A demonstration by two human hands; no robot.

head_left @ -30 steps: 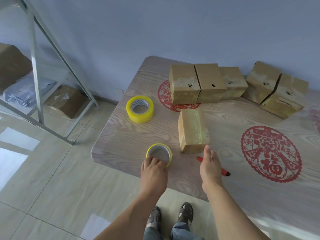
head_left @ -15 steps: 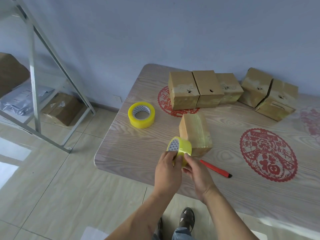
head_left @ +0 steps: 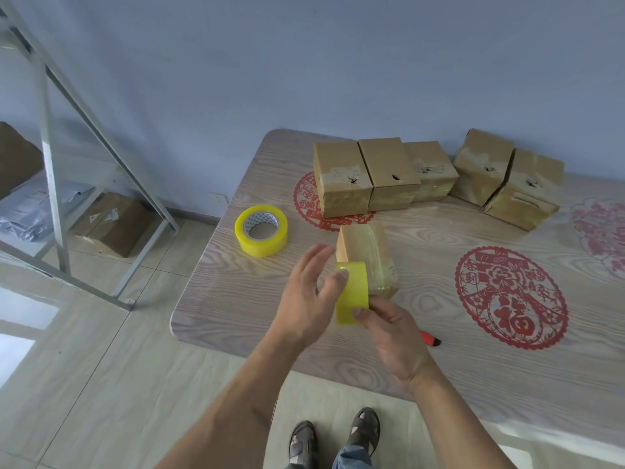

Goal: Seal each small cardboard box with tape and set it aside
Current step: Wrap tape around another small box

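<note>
Two hands meet over the near edge of the tabletop (head_left: 236,292), both on a yellow tape roll (head_left: 351,292) held on edge just above the wood. The right hand (head_left: 392,333) pinches the roll's lower rim, thumb on its face. The left hand (head_left: 311,299) is spread, fingers (head_left: 318,258) straight and fanned, only the thumb tip pressing the roll's upper edge; whether it has a loose tape end I cannot tell. Just behind the roll stands a box (head_left: 368,255), glossy with tape, apart from the rest. Five more boxes (head_left: 389,170) line the far side by the wall, three touching in a row, two leaning together to their right. A fuller roll (head_left: 262,230) lies flat at left. A red-and-black tool's tip (head_left: 431,340) shows beside the right hand.
</note>
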